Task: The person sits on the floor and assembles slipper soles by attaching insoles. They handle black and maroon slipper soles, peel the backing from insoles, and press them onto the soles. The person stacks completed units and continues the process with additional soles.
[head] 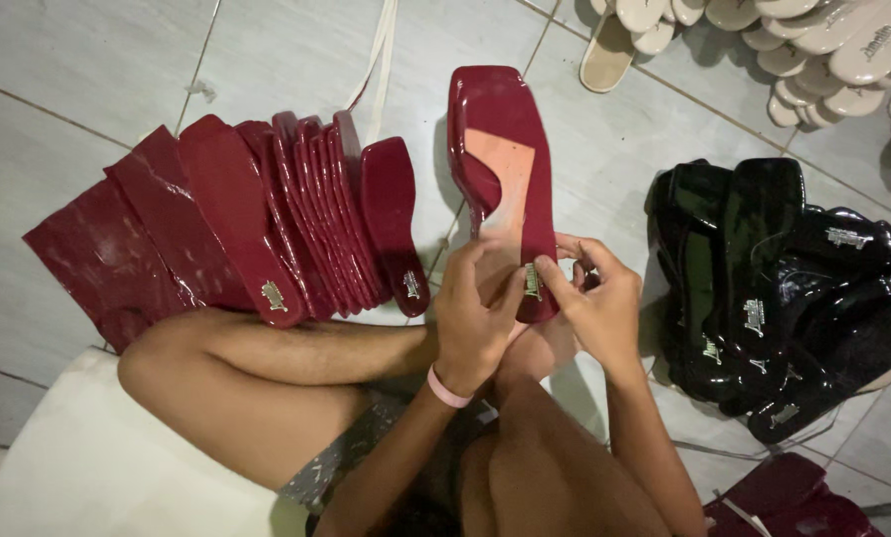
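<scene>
A glossy dark red sandal (498, 139) with a square toe and a pale pink footbed points away from me over the tiled floor. My left hand (473, 318), a pink band on its wrist, grips the sandal's heel end from the left. My right hand (596, 298) holds the same heel from the right, its fingertips touching a small silver metal emblem (533, 281) on the insole. Both hands rest above my bent knees.
A fanned row of dark red insoles (296, 214) leans at the left. Glossy black sandals (774, 288) pile up at the right. Beige sandals (813, 45) lie at the top right. A white cushion (97, 467) sits at the lower left. More red pieces (793, 507) show at the bottom right.
</scene>
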